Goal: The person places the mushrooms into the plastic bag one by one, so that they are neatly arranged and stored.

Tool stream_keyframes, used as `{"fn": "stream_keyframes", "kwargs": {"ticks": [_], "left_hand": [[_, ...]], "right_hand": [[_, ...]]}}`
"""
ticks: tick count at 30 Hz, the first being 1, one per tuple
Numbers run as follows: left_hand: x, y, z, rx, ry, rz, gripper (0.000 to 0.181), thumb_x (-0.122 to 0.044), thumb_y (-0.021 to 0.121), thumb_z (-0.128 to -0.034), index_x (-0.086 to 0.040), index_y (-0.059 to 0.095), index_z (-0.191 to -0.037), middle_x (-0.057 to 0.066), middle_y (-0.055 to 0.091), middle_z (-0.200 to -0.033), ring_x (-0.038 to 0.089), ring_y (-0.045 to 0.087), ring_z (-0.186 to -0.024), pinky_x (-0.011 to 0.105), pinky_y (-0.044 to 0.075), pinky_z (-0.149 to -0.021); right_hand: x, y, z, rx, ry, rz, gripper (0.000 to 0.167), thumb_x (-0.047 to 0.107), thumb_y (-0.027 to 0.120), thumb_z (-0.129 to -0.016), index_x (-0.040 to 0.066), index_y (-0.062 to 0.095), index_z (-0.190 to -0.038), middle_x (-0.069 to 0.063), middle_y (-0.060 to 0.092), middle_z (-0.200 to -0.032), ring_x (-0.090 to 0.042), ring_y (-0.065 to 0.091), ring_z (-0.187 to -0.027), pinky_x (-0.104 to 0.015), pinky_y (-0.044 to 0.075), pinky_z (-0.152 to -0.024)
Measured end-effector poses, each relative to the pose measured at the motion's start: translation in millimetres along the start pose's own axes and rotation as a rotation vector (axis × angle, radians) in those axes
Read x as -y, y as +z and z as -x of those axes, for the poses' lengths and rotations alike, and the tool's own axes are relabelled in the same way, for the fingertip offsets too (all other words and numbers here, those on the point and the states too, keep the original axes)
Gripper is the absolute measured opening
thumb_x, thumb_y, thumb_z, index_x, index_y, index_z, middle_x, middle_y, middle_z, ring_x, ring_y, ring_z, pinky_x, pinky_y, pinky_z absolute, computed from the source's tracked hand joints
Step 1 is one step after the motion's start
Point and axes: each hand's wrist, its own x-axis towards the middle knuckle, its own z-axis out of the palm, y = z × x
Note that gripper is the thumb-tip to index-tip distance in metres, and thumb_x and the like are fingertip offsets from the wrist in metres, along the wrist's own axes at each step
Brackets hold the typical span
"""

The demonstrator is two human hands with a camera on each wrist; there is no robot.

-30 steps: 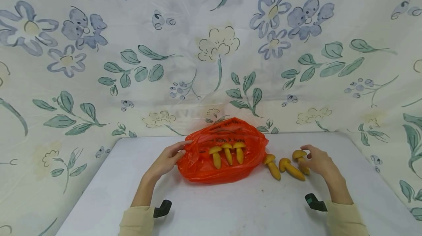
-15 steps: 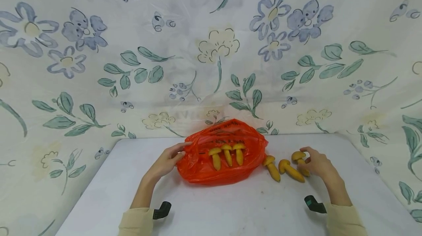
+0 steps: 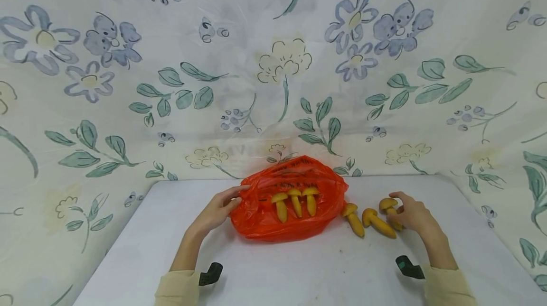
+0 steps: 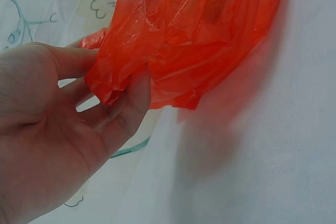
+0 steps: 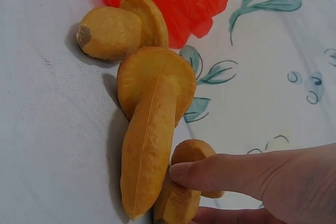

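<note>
A red plastic bag (image 3: 295, 230) with dark print lies spread at the back of the table. Three yellow-brown mushrooms (image 3: 280, 208) rest in a row on its red plastic, apparently within the opening. My left hand (image 3: 215, 211) holds the bag's left edge; in the left wrist view the thumb and fingers pinch the thin plastic (image 4: 173, 40). To the right of the bag, three more mushrooms (image 3: 379, 224) lie close together. My right hand (image 3: 414, 213) grips the rightmost mushroom (image 3: 388, 204), with the thumb on its stem (image 5: 181, 200) in the right wrist view.
A white table (image 3: 299, 277) carries everything, with a few small specks on its surface. Floral cloth (image 3: 239, 83) hangs behind it and at both sides. Black wrist devices (image 3: 211, 273) show beside both sleeves.
Both hands keep their places on the bag and the rightmost mushroom. The head view shifts very slightly; the bag and mushrooms stay where they were.
</note>
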Motion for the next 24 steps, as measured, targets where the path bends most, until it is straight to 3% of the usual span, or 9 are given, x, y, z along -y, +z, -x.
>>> {"fn": "stream_keyframes", "kwargs": {"ticks": [11, 24], "left_hand": [[0.3, 1.9, -0.7, -0.008, -0.024, 0.007, 0.043, -0.013, 0.050, -0.1018, -0.024, 0.051, -0.143, 0.014, 0.049, -0.148, 0.037, 0.049, -0.134, 0.049, 0.048, -0.106], [-1.2, 0.6, 0.8, -0.017, 0.008, -0.026, 0.041, -0.014, 0.050, -0.1018, -0.020, 0.052, -0.142, 0.016, 0.052, -0.144, 0.038, 0.050, -0.132, 0.050, 0.048, -0.105]], "right_hand": [[-0.3, -0.4, -0.9, 0.005, 0.008, -0.008, 0.063, 0.019, 0.070, -0.088, -0.001, 0.041, -0.140, -0.025, 0.062, -0.103, -0.024, 0.058, -0.077, -0.033, 0.052, -0.065], [-2.1, 0.1, -2.3, -0.016, -0.010, -0.016, 0.063, 0.020, 0.071, -0.087, -0.001, 0.042, -0.139, -0.024, 0.063, -0.102, -0.023, 0.058, -0.077, -0.035, 0.054, -0.066]]}}
